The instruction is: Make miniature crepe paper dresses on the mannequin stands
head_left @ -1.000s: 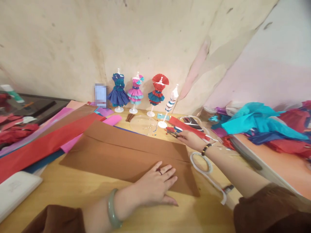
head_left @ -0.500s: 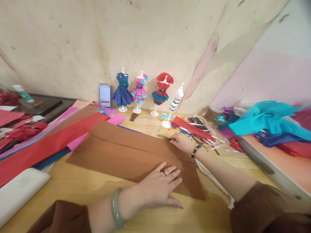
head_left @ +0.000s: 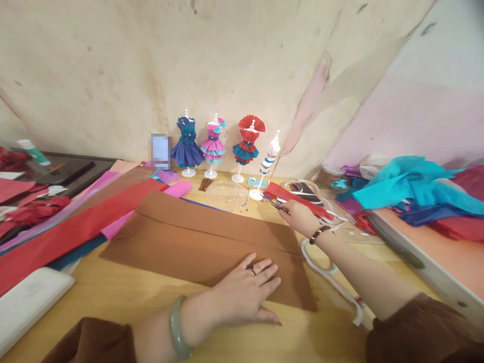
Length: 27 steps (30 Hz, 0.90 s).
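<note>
My left hand lies flat with spread fingers on the right part of a brown paper sheet. A long line, a cut or a fold, runs lengthwise through the sheet near its far edge. Beyond the sheet's far right corner, my right hand is closed around a slim dark tool with two prongs, seemingly small scissors. Their tips point left towards the base of a white mini dress form wrapped in bands. The handles are mostly hidden in my fingers.
Three small dress forms in paper dresses, one blue, stand against the wall by a phone. Coloured paper strips lie left, near a white box-like object. White tape lies right, before an orange-topped box with crumpled paper.
My right hand has moved right and slightly up, carrying the scissors off the brown sheet's far edge. My left hand stays flat on the sheet. The view has shifted slightly.
</note>
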Motion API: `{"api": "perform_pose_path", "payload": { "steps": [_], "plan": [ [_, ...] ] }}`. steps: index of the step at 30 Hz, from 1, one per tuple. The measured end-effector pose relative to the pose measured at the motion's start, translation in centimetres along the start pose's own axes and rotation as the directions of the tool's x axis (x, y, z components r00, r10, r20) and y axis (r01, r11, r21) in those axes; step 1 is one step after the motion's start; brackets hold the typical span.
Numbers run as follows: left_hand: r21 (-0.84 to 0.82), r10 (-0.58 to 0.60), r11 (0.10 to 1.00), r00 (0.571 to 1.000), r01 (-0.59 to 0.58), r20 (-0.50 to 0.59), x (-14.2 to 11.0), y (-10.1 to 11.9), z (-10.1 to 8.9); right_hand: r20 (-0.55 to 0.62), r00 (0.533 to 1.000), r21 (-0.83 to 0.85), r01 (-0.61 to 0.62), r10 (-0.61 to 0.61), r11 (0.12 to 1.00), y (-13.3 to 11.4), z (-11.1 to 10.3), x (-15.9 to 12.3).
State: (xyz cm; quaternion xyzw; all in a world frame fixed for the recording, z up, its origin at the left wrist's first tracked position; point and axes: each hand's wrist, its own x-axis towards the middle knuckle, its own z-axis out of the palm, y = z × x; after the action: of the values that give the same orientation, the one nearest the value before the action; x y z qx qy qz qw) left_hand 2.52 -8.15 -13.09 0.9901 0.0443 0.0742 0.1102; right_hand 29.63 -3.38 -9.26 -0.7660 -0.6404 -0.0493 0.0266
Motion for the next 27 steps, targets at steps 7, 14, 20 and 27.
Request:
{"api": "perform_pose_path", "payload": {
  "steps": [7,14,20,27],
  "plan": [
    [-0.060,-0.004,0.998,1.000,0.003,-0.006,-0.1,0.0,-0.2,-0.026,0.999,0.096,-0.020,0.022,0.995,1.3,-0.1,0.1],
    [-0.065,0.009,0.998,0.998,-0.013,-0.056,-0.4,0.3,-1.4,-0.001,1.000,0.278,0.011,-0.011,0.961,1.4,-1.1,-0.4],
    [-0.320,-0.383,0.900,0.885,0.295,-0.264,2.4,-1.2,-3.8,-0.006,0.997,0.364,0.074,-0.077,0.929,1.4,-2.6,-2.5],
    [-0.810,-0.818,0.483,0.501,0.331,-0.283,9.0,-7.4,-4.7,-0.049,0.984,0.486,0.172,-0.169,0.857,0.6,-4.1,-5.0]
  ]
}}
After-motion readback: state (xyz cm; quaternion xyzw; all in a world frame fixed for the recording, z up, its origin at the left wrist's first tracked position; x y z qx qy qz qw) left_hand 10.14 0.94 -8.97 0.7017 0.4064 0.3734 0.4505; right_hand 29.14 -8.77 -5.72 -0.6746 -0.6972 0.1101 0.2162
